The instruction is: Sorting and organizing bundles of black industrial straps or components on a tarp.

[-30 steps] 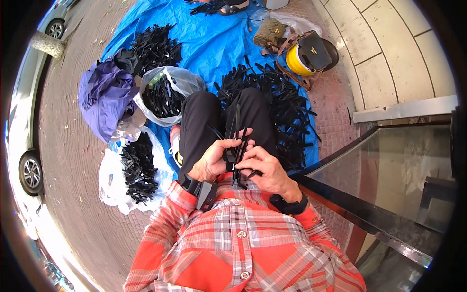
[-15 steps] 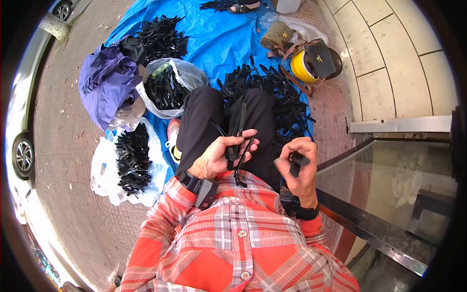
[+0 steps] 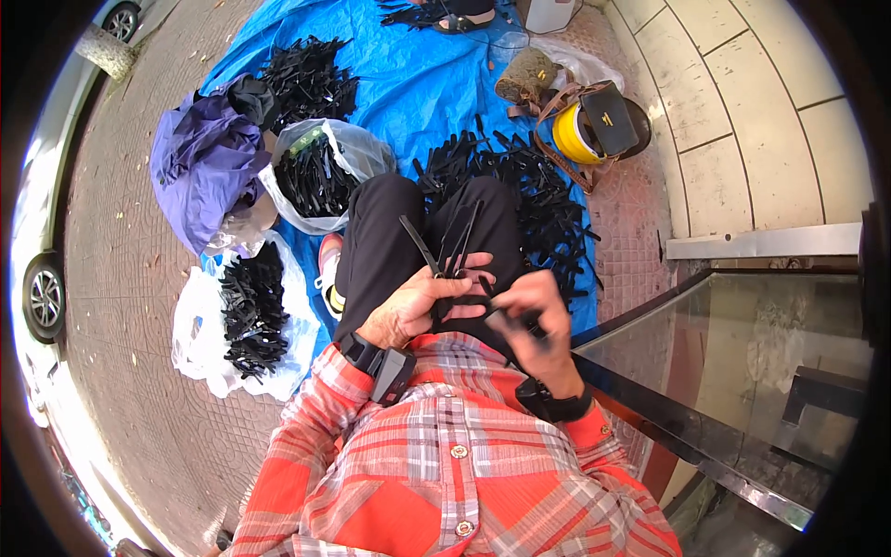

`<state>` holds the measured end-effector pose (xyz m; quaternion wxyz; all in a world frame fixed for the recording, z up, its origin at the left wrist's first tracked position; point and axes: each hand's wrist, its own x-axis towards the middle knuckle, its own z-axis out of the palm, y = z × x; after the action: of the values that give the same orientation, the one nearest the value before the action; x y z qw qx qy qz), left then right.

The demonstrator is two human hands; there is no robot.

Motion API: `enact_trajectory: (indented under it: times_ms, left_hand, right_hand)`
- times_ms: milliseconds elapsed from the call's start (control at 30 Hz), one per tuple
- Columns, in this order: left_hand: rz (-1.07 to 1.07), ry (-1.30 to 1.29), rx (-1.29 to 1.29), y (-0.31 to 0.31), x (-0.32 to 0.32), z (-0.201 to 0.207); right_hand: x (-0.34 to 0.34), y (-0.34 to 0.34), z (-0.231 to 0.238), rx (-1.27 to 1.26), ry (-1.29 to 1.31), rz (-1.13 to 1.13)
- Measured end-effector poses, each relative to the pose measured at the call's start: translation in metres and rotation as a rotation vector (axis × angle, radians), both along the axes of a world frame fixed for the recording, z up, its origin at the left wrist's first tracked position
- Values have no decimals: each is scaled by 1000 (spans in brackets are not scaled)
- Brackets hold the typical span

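My left hand [image 3: 422, 299] is over my lap, thumb pressed on several thin black strips [image 3: 457, 243] whose ends fan out past the fingers. Close on its right is my right hand [image 3: 541, 325], smeared by motion, fingers curled round a short black piece [image 3: 531, 323] whose kind I cannot make out. The fingers of the two hands nearly meet at the dark ends of the strips. Beyond my knees a big heap of similar black strips [image 3: 548, 200] lies on a blue tarp [image 3: 408, 88].
A plastic bag [image 3: 371, 148] of strips stands left of my knees. Farther left are a purple cloth bundle [image 3: 200, 158] and a white bag [image 3: 200, 325] bearing more strips. A yellow container [image 3: 574, 135] sits far right, a glass case [image 3: 724, 343] beside my right arm. Someone's sandalled foot [image 3: 459, 20] shows at the top.
My right hand has moved left, close to my left hand, with the black piece in it. The strips in my left hand have spread apart and one tilts left.
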<state>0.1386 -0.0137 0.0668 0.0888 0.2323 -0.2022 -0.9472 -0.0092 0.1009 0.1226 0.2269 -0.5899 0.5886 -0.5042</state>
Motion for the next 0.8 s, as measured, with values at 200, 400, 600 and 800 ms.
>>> enact_trajectory:
  times_ms: [200,400,600,800]
  left_hand:
    - [-122,-24,-214,3,-4,-3]
    - [-365,-255,-564,5,-2,-8]
    - [-377,-50,-305,2,2,-8]
    - [-306,35,-166,4,9,-16]
  right_hand:
    - [-16,-7,2,201,-554,-59]
    - [-17,-31,-12,132,244,290]
    - [-20,-39,-25,26,734,454]
    - [-32,-27,-12,-14,648,252]
